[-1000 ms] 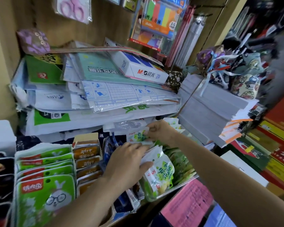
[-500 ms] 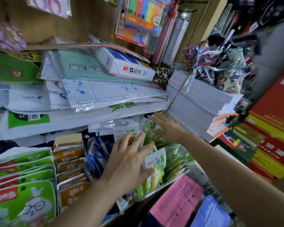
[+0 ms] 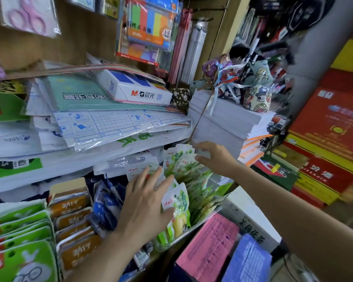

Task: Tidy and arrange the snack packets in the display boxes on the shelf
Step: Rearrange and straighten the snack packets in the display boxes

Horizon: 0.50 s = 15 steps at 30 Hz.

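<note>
Two hands work one row of green snack packets [image 3: 178, 202], which stand on edge in a clear display box [image 3: 194, 228] on the shelf. The left hand [image 3: 149, 202] lies at the front of the box, fingers straight and spread wide, flat against the faces of the front packets. This is judged to be a brace that keeps the row from toppling forward over the low rim. The right hand [image 3: 214, 157] reaches to the back of the box, where thumb and fingers appear to pinch the pale top edge of a rear packet, probably to draw it upright and into line. The packets between the hands lean at mixed angles, so the row is judged to be only partly squared.

Just left of the box slumps a loose bunch of blue packets [image 3: 108, 202]. Beyond these stand orange packets [image 3: 73, 216] in a torn carton, and farther left are green packets printed with a rabbit [image 3: 18, 241]. Above the box, a sagging pile of plastic-wrapped sheets [image 3: 110, 127] overhangs the packet tops, topped by a white and blue carton [image 3: 139, 90]. It leaves little room to lift a packet straight up. Behind the box, near the right hand, stands a string-tied bundle of white paper [image 3: 228, 123], which crowds that wrist. Below the front of the box lie a pink sheet [image 3: 208, 247] and a white box with dark characters [image 3: 251, 216].
</note>
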Motion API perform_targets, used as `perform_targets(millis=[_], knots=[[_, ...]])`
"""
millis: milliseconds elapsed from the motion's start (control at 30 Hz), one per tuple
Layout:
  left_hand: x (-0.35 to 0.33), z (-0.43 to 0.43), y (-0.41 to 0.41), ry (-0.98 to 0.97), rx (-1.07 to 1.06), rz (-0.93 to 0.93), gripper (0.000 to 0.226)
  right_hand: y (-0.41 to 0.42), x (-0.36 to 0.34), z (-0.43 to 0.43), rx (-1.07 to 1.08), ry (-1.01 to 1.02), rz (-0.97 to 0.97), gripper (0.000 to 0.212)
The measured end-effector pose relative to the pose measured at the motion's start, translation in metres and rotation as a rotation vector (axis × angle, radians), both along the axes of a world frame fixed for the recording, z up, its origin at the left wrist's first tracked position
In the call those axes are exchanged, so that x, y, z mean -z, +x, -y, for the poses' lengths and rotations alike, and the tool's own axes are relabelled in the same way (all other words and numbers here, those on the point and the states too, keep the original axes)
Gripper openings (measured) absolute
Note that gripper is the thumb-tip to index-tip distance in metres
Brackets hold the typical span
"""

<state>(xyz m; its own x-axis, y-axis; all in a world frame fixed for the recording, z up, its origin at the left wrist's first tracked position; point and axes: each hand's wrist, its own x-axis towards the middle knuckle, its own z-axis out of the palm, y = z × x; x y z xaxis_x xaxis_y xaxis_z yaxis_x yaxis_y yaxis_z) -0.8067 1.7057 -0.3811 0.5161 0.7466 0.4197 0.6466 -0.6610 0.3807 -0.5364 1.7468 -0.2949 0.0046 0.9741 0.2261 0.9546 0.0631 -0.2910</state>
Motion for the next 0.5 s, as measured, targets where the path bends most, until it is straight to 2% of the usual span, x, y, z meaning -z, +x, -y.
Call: perform_targets(millis=[133,300,433,500], knots=[[0.000,0.001,0.003,0.040,0.046,0.039,0.075,0.003,0.000,0.036,0.055,0.057,-0.070,0.029],[-0.010,0.007,0.007,0.220,0.101,0.215,0.032,-0.005,0.012,0.089,0.070,0.149,-0.233,0.012],[-0.018,0.024,-0.001,0.165,0.179,0.197,0.019,-0.023,0.029,0.139,0.139,0.185,-0.373,0.011],[-0.017,0.037,-0.008,0.123,0.189,0.147,0.018,-0.036,0.038,0.165,0.137,0.172,-0.379,0.013]])
